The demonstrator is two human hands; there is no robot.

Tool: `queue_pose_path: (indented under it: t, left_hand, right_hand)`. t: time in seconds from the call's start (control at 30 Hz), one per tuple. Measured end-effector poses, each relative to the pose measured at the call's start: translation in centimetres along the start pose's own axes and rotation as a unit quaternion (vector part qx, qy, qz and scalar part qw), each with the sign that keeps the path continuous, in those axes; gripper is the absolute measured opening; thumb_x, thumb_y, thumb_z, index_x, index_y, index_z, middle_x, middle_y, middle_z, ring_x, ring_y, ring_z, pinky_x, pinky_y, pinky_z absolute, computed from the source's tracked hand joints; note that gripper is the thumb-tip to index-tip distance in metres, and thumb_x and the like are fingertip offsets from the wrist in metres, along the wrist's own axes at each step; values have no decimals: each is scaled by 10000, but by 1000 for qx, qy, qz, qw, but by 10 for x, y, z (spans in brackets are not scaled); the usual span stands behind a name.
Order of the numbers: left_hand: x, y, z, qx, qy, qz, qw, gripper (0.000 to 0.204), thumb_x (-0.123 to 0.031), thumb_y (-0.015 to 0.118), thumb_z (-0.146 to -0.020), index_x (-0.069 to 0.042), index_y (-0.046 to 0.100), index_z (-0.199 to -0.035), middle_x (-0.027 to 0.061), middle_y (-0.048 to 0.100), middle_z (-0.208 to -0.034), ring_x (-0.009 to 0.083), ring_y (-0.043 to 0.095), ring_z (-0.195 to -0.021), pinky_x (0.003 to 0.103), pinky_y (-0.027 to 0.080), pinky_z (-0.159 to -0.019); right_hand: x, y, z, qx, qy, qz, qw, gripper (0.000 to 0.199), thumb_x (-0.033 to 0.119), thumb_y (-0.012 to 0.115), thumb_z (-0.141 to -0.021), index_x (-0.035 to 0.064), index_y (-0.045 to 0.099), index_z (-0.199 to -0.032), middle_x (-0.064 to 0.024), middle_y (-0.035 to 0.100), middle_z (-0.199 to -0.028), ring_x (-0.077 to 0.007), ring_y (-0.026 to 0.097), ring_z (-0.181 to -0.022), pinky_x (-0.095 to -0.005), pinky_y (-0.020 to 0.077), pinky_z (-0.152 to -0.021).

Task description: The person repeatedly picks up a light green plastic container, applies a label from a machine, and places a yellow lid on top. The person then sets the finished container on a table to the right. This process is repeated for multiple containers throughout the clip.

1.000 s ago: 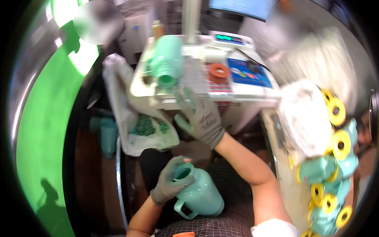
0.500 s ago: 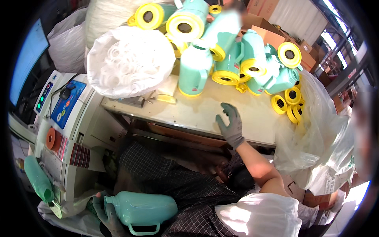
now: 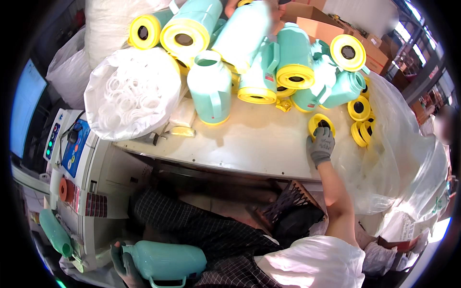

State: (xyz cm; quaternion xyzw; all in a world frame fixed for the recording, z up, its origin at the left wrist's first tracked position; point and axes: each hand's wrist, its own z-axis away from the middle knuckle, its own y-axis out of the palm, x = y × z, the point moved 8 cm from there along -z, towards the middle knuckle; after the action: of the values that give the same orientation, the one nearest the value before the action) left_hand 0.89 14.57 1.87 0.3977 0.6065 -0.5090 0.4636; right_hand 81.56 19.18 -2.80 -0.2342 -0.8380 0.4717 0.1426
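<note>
A teal jug (image 3: 168, 259) lies sideways across my lap, its handle toward the lower edge. My left hand (image 3: 126, 267), in a grey glove, holds it at the neck end, with one bare fingertip showing. My right hand (image 3: 321, 148), gloved in grey, reaches over the table's right part. Its fingers grip a yellow ring-shaped jug base (image 3: 317, 121) with a dark centre. Several more yellow bases (image 3: 358, 108) are piled just to the right. Beyond them stand and lie teal jugs with yellow bottoms, one of them upright and open-topped (image 3: 209, 91).
A white sack of translucent rings (image 3: 132, 101) sits on the table (image 3: 240, 149) at left. A white machine with a blue panel (image 3: 76, 148) stands further left, a teal jug body (image 3: 55, 233) beside it. Clear plastic sheeting (image 3: 398, 158) hangs at right. Another person's arm shows at the far side.
My right hand has moved right from over the bare tabletop and taken hold of a yellow base. The left hand still holds the jug on my lap. The view has shifted.
</note>
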Motion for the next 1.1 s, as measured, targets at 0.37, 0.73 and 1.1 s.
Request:
queue_pose_path:
  t: [0.37,0.73,1.1]
  left_hand:
    - [-7,-63,42,-144,-62,109,982,334,-299,515,-1133,-39,618,-1315,73,666,-1188,156,638,-1067,320,521,-941]
    - [123,1,94,-302,-145,543,770,369,-335,416,-1185,-54,641,-1267,69,719,-1155,172,693,-1059,355,562,-987]
    - [89,32,84,-256,-171,514,801,425,-358,356,-1184,-39,629,-1243,100,720,-1162,190,707,-1076,341,575,-971]
  right_hand:
    - [380,5,202,413,-34,-556,721,420,273,618,-1102,39,577,-1448,-177,651,-1268,-308,624,-1154,-408,485,-1062]
    - [426,-30,186,389,-20,-673,629,488,319,663,-1042,-49,645,-1362,-151,651,-1103,-250,649,-977,-394,535,-867]
    - [464,-198,165,122,-416,-718,545,649,483,740,-958,-89,698,-1261,-130,618,-1024,-250,575,-858,-368,504,-753]
